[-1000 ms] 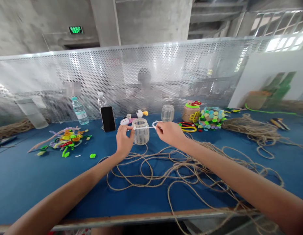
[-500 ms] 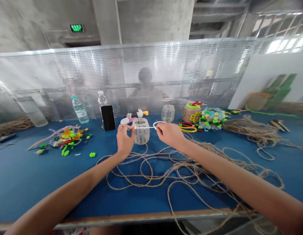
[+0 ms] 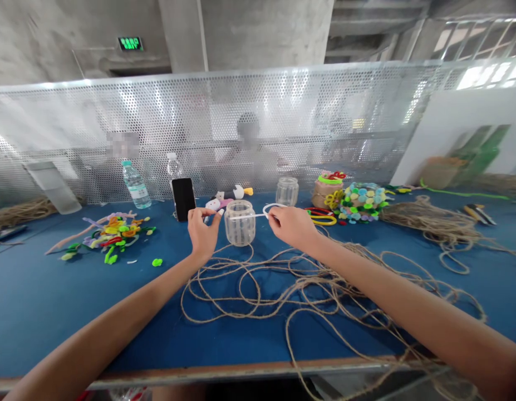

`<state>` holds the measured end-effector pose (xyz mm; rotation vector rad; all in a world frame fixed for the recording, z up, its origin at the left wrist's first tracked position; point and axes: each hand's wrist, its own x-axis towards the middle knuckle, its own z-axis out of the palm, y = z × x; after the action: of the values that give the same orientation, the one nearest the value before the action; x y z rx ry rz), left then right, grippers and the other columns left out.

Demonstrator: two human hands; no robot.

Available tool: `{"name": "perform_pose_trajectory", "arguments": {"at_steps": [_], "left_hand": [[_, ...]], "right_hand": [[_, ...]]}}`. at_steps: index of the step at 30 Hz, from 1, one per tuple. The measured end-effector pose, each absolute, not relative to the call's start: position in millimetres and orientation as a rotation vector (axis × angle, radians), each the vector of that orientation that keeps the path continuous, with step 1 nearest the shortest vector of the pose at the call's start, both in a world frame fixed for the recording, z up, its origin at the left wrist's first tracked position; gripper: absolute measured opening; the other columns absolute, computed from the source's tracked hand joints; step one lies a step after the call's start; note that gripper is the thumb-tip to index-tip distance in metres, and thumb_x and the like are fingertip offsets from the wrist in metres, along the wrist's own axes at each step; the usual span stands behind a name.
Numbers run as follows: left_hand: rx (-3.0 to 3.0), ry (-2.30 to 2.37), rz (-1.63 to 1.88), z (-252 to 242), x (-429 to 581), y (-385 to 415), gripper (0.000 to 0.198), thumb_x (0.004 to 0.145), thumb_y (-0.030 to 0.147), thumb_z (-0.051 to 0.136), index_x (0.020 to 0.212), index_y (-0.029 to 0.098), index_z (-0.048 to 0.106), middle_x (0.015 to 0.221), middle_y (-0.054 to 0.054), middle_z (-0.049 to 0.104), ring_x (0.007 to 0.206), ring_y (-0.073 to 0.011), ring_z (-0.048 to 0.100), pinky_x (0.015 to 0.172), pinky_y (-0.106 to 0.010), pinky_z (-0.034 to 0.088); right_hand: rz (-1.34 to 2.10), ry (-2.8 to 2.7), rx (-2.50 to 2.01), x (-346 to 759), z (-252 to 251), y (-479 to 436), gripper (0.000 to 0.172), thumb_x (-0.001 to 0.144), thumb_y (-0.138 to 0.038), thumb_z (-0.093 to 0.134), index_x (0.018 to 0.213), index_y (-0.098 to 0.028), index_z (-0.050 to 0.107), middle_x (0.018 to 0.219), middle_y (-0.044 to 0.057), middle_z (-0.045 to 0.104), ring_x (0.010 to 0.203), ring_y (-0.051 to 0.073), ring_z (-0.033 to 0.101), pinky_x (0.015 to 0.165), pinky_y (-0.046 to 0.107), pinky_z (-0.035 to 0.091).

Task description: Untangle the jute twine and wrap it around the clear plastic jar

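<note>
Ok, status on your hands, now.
Right hand pinching white strip across ribbed glass jar. Left hand beside jar, fingers bunched. Jute twine loose in front of jar.

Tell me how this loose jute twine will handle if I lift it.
Probably floppy: the jute twine lies in slack loops. It will likely drag up as a tangle, since its loops cross. Its rough fibres should grip, not slip.
</note>
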<state>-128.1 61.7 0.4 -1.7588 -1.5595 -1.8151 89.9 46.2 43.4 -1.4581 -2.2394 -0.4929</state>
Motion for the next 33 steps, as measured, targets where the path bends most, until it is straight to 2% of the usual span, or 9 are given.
{"name": "perform_pose_trajectory", "arguments": {"at_steps": [3, 5, 7, 9, 13, 21, 27, 30, 33], "left_hand": [[-1.969, -1.472, -1.734, 11.7, -133.5, 62.0, 0.020, 0.082, 0.027, 0.053, 0.100, 0.018, 0.055, 0.099, -0.008, 0.054, 0.092, -0.0183, 0.054, 0.083, -0.035, 0.046], [-2.215, -1.369, -1.579, 23.2, -133.5, 62.5, 0.029, 0.078, 0.029, 0.060, 0.106, 0.021, 0.056, 0.108, -0.007, 0.056, 0.101, -0.0190, 0.053, 0.090, -0.036, 0.043], [-2.452, -1.270, -1.385, 35.1, -133.0, 65.6, 0.030, 0.071, 0.028, 0.068, 0.100, 0.024, 0.062, 0.107, -0.004, 0.061, 0.106, -0.0203, 0.053, 0.096, -0.037, 0.039], [-2.623, -1.198, -1.216, 45.5, -133.9, 71.2, 0.023, 0.067, 0.026, 0.071, 0.089, 0.025, 0.066, 0.100, -0.002, 0.066, 0.106, -0.0214, 0.054, 0.098, -0.038, 0.037], [-2.800, -1.111, -1.007, 59.1, -140.1, 83.8, 0.009, 0.072, 0.023, 0.063, 0.078, 0.027, 0.067, 0.091, -0.001, 0.069, 0.105, -0.0212, 0.056, 0.096, -0.039, 0.039], [-2.911, -1.012, -0.818, 59.5, -145.3, 91.9, 0.024, 0.079, 0.013, 0.043, 0.080, 0.025, 0.064, 0.081, -0.002, 0.065, 0.083, -0.0176, 0.059, 0.084, -0.034, 0.044], [-3.043, -0.931, -0.665, 72.5, -144.7, 94.0, 0.023, 0.085, 0.021, 0.039, 0.082, 0.023, 0.061, 0.080, -0.001, 0.065, 0.075, -0.0144, 0.060, 0.079, -0.029, 0.045], [-3.051, -0.987, -0.565, 76.4, -135.5, 93.5, 0.021, 0.087, 0.030, 0.042, 0.086, 0.023, 0.061, 0.081, -0.003, 0.064, 0.076, -0.0162, 0.059, 0.080, -0.032, 0.045], [-2.936, -1.012, -0.626, 74.3, -128.2, 96.0, 0.024, 0.088, 0.029, 0.040, 0.078, 0.021, 0.061, 0.077, -0.004, 0.062, 0.079, -0.0183, 0.058, 0.085, -0.037, 0.044]], "right_hand": [[-0.505, -2.262, -1.434, 90.4, 45.1, 46.4, 0.025, 0.086, -0.025, 0.039, 0.083, -0.017, 0.062, 0.077, 0.005, 0.065, 0.063, 0.014, 0.055, 0.054, 0.025, 0.026], [-0.520, -2.272, -1.421, 90.5, 46.6, 46.3, 0.025, 0.086, -0.025, 0.039, 0.083, -0.017, 0.062, 0.077, 0.005, 0.065, 0.063, 0.014, 0.055, 0.053, 0.025, 0.024], [-0.534, -2.281, -1.416, 90.8, 48.0, 46.1, 0.026, 0.087, -0.025, 0.039, 0.083, -0.016, 0.062, 0.076, 0.005, 0.065, 0.063, 0.014, 0.055, 0.053, 0.026, 0.023], [-0.546, -2.296, -1.411, 91.7, 49.0, 45.5, 0.027, 0.087, -0.025, 0.037, 0.083, -0.016, 0.062, 0.076, 0.006, 0.065, 0.064, 0.014, 0.055, 0.053, 0.026, 0.022], [-0.567, -2.345, -1.392, 93.7, 50.9, 43.9, 0.027, 0.088, -0.025, 0.036, 0.083, -0.016, 0.061, 0.076, 0.005, 0.065, 0.063, 0.014, 0.054, 0.052, 0.026, 0.021], [-0.576, -2.430, -1.331, 98.8, 52.2, 52.3, 0.027, 0.090, -0.025, 0.036, 0.086, -0.015, 0.060, 0.082, 0.006, 0.066, 0.069, 0.015, 0.057, 0.054, 0.026, 0.023], [-0.523, -2.507, -1.216, 103.8, 57.6, 72.0, 0.024, 0.089, -0.025, 0.040, 0.080, -0.017, 0.060, 0.079, 0.002, 0.066, 0.069, 0.014, 0.058, 0.056, 0.025, 0.027], [-0.532, -2.502, -1.201, 101.8, 64.4, 82.4, 0.025, 0.088, -0.025, 0.041, 0.071, -0.017, 0.058, 0.071, 0.002, 0.065, 0.062, 0.013, 0.056, 0.054, 0.026, 0.026], [-0.563, -2.464, -1.155, 100.5, 65.6, 90.2, 0.023, 0.087, -0.024, 0.042, 0.074, -0.018, 0.060, 0.071, 0.002, 0.065, 0.061, 0.014, 0.056, 0.053, 0.026, 0.027]]}}
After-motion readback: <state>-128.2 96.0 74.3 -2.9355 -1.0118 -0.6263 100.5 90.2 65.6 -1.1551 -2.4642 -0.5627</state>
